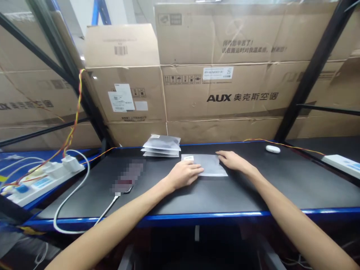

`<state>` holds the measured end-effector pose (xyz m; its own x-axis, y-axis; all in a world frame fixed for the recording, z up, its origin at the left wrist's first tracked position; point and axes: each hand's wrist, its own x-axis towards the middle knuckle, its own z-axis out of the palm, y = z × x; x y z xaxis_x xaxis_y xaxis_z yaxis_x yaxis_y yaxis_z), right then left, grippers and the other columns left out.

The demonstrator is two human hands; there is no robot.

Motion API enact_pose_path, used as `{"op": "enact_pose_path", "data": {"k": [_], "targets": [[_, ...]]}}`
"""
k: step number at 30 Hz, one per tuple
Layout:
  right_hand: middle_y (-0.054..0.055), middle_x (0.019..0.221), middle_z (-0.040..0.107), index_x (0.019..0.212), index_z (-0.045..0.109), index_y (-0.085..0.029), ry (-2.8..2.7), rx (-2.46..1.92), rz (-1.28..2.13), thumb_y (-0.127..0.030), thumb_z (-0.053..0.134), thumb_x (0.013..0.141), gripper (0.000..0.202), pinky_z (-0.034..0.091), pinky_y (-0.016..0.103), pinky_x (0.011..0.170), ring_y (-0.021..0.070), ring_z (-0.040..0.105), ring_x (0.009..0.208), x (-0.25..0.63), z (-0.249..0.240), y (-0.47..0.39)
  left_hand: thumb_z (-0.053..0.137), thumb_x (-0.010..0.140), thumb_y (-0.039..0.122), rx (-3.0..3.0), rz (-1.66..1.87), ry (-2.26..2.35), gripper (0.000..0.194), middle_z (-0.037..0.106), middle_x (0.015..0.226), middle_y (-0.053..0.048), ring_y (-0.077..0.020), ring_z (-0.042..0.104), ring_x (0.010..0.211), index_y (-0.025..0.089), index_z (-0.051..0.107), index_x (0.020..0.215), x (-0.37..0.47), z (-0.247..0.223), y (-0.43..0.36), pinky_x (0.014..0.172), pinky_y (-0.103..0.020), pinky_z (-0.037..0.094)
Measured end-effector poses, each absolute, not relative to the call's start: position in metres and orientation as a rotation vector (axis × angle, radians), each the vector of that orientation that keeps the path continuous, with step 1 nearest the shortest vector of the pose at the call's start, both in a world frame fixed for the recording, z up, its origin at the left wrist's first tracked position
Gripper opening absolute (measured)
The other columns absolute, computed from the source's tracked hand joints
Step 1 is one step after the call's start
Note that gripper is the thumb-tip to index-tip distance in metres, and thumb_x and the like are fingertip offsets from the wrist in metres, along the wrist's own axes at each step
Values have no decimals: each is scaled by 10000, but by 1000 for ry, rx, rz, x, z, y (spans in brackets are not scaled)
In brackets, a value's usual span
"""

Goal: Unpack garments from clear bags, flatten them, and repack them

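Observation:
A flat, translucent plastic bag (210,168) with a small white label near its upper left corner lies on the dark tabletop. My left hand (185,174) rests on the bag's left part, fingers stretched out and flat. At the upper right corner is my right hand (232,161), its fingers extended and touching the bag's edge. Behind and to the left sits a small stack of similar plastic bags (161,144), the top one bearing a label.
A charging phone (128,178), partly pixelated, lies left with a white cable (88,168). Power strips (46,176) stand at both sides. A white oval case (272,149) lies back right. Large cardboard boxes (225,112) wall off the back, between black metal posts (306,75).

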<state>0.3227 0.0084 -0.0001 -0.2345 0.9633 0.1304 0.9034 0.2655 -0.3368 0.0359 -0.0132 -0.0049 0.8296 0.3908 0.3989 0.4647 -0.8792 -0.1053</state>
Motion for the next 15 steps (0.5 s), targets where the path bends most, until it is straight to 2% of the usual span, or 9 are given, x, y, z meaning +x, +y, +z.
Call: {"op": "enact_pose_path", "data": {"k": [4,10,12,15], "targets": [[106,1417,576,1378,576,-148,-2249,-1576,311,-405,347,980,527,365,385,1137,262,524,1317,310,2,2,553,926,294,-3052,-575,-699,460,563,1430,-39,-217,551,1284,277,555,1385,32,-2,-12,1095,-360,433],[96,1519,460,1474,466,-152,-2327,-1562,470,-625,337,961,710,289,409,1184,287,417,1402,301,3,-5,559,695,56,-3181,-501,-639,819,359,1577,-44,-238,372,1439,272,448,1477,8,17,-3,1198,-398,310],[100,1547,417,1498,428,-154,-2346,-1589,483,-637,334,958,730,258,419,1196,294,369,1430,302,3,-4,561,706,56,-3156,-545,-688,806,369,1572,-47,-237,382,1433,267,451,1476,-1,19,2,1191,-395,319],[93,1577,365,1523,388,-192,-2364,-1645,486,-635,337,958,720,225,461,1205,310,299,1463,306,2,-1,602,794,138,-3115,-645,-804,564,525,1465,-39,-230,535,1312,287,608,1338,-11,18,10,1107,-382,422]]}}
